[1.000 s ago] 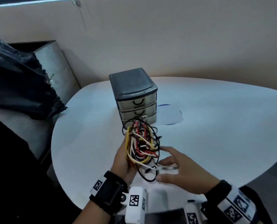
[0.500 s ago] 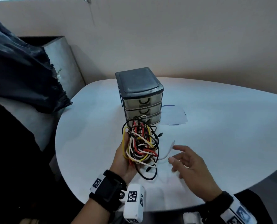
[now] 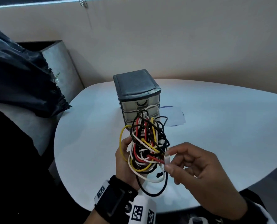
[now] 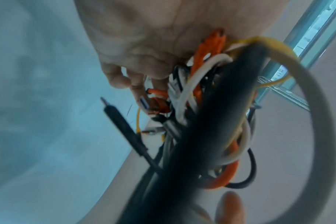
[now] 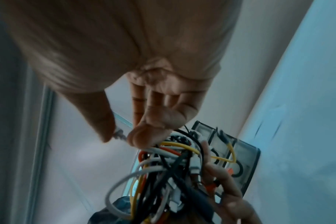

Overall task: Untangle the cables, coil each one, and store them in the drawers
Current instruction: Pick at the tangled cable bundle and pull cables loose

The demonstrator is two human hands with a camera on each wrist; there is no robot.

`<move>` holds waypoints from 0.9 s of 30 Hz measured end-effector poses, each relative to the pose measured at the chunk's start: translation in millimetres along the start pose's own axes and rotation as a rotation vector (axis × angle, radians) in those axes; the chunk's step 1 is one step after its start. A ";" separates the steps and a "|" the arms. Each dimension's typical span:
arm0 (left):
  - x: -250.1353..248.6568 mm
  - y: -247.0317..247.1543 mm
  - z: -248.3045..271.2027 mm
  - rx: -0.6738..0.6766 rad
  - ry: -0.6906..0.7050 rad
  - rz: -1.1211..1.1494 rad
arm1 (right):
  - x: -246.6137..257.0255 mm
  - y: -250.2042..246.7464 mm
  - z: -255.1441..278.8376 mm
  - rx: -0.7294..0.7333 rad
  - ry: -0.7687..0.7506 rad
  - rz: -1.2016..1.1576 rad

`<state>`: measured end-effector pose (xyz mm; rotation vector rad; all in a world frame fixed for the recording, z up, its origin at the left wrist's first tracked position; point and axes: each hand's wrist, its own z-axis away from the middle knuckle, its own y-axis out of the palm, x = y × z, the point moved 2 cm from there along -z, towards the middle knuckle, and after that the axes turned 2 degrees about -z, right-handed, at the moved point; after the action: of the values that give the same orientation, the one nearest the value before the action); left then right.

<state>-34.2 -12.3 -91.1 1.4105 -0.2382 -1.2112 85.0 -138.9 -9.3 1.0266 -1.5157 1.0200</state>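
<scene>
- Our left hand [image 3: 126, 160] gripped the cable tangle [image 3: 146, 147] above the table's [image 3: 215, 143] near edge, before the drawers [image 3: 139, 101].
- Our right hand [image 3: 197, 172] pinched a white plug [image 3: 167, 157]; yanking it risked tightening knots.

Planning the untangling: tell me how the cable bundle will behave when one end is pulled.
The cable bundle looks floppy: loops droop below the left hand. Pulling the white connector pinched by the right hand will probably drag the interwoven cables along. Likely light, since one hand lifts it.

The left hand [image 3: 124, 156] gripped a tangled bundle of multicoloured cables [image 3: 146, 147] above the white table [image 3: 215, 126]; the right hand [image 3: 197, 172] pinched its white connector [image 3: 167, 157].
</scene>
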 end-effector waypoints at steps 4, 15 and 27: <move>-2.2 0.9 1.0 0.018 -0.028 0.026 | -6.0 -1.7 4.5 0.060 -0.079 0.266; -7.9 -8.4 11.7 0.056 0.012 0.039 | -8.7 9.3 13.1 0.141 -0.518 0.975; -21.2 1.3 14.2 0.152 0.000 0.164 | -11.5 -0.5 12.3 -0.008 -0.483 0.481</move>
<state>-53.5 -5.6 -75.7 1.4912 -0.4457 -1.0766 83.8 -149.5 -22.3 0.9659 -2.2360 1.1373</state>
